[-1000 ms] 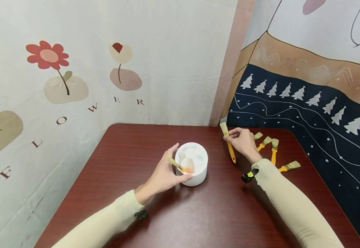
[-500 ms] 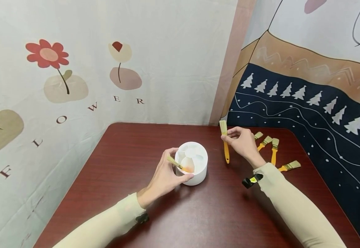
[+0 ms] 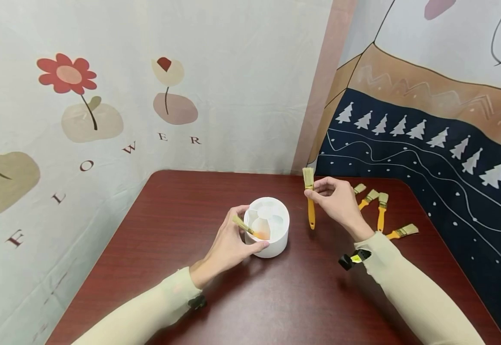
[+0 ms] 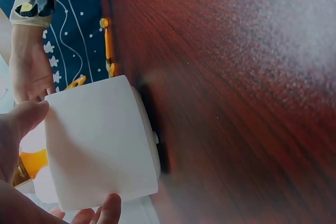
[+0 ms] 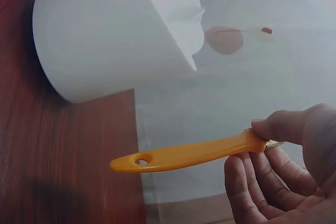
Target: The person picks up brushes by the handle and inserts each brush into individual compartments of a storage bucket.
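Observation:
A white round organizer [image 3: 276,243] with inner compartments stands on the table. My left hand [image 3: 222,251] grips its left side, thumb at the near rim and fingers around the far side; the left wrist view shows its smooth white wall [image 4: 100,140] between thumb and fingertips. One paintbrush [image 3: 248,228] leans in a near compartment, bristles out over the left rim. To the right of the organizer, my right hand [image 3: 338,203] pinches a second paintbrush [image 3: 311,211] near its ferrule, bristles up. Its yellow handle [image 5: 184,155] hangs down, the holed end lowest.
Several more paintbrushes lie fanned out on the right of the table, among them one brush [image 3: 381,211] behind my right wrist and another brush [image 3: 403,231] nearer the right edge. A printed curtain [image 3: 242,96] hangs along the back of the dark red table [image 3: 181,191].
The paintbrush in my right hand has swung from slanted to nearly upright, its handle end moving left. My left hand and the organizer have stayed in place.

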### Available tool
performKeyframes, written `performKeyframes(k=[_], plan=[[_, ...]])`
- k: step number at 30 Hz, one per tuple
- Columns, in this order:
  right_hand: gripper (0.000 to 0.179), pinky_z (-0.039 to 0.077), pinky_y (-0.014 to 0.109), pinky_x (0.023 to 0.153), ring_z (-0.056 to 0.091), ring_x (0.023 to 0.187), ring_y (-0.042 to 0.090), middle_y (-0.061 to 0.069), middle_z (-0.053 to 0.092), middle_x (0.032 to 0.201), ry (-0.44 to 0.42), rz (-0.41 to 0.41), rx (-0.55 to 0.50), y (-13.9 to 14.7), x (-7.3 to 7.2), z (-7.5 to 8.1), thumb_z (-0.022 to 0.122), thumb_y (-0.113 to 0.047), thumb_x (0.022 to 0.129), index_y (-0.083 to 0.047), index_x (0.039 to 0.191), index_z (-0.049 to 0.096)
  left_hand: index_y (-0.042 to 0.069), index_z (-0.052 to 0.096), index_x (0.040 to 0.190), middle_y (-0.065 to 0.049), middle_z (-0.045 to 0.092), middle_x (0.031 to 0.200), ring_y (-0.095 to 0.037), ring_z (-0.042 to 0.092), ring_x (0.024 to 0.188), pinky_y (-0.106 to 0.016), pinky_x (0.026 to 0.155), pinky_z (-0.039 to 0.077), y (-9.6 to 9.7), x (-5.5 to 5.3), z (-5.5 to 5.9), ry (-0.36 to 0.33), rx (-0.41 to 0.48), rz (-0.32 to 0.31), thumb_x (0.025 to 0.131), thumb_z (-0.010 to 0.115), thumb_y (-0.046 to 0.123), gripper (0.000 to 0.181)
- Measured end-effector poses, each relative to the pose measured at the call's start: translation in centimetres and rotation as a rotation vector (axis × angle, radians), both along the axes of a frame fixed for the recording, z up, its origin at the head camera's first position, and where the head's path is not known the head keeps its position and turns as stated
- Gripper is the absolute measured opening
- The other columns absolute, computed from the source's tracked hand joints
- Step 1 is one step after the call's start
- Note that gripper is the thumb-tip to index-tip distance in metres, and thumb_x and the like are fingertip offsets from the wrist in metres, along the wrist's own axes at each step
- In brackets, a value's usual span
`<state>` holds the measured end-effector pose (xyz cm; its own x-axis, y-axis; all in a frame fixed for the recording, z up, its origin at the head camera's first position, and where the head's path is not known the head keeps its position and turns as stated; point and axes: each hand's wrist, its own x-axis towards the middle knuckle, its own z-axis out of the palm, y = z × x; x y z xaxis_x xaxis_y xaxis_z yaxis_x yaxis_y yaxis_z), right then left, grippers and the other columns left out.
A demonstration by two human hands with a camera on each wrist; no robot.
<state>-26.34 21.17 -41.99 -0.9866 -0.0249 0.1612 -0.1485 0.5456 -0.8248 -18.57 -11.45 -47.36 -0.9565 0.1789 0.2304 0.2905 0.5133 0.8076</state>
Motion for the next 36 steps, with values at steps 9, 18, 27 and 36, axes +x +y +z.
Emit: performKeyframes(k=[9,18,27,36], plan=[[0.043,0.063,0.015,0.085,0.079,0.102,0.026,0.017,0.085,0.123,-0.007,0.032,-0.020,-0.6,1.2,1.0,0.091,-0.043,0.104,-0.008,0.127,0.082,0.016,0.055,0.165,0.001,0.061,0.163,-0.021,0.065,0.110,-0.027,0.093,0.053,-0.3,0.0,0.3,-0.006,-0.038,-0.011,0.082,0.107,0.036,0.099],[0.038,0.065,0.018,0.084,0.079,0.096,0.022,0.016,0.086,0.117,0.033,0.079,-0.059,-1.3,2.3,1.8,0.093,-0.039,0.102,-0.008,0.122,0.083,0.017,0.051,0.167,-0.002,0.063,0.158,-0.027,0.070,0.106,-0.026,0.090,0.054,-0.7,-0.1,0.4,-0.018,-0.046,-0.031,0.083,0.106,0.036,0.103],[0.031,0.066,0.020,0.083,0.080,0.091,0.016,0.015,0.086,0.113,0.068,0.141,-0.108,-2.1,3.5,2.5,0.094,-0.032,0.102,-0.009,0.120,0.084,0.017,0.050,0.167,-0.004,0.067,0.155,-0.026,0.071,0.106,-0.026,0.090,0.055,-1.1,-0.5,0.5,-0.008,-0.070,-0.058,0.083,0.106,0.034,0.102],[0.029,0.068,0.021,0.088,0.082,0.096,0.017,0.013,0.086,0.115,0.071,0.163,-0.133,-2.9,4.5,3.4,0.095,-0.031,0.101,-0.010,0.119,0.085,0.017,0.050,0.169,-0.004,0.073,0.153,-0.020,0.070,0.108,-0.036,0.090,0.062,-1.3,-1.0,0.5,0.013,-0.079,-0.097,0.084,0.105,0.032,0.102]])
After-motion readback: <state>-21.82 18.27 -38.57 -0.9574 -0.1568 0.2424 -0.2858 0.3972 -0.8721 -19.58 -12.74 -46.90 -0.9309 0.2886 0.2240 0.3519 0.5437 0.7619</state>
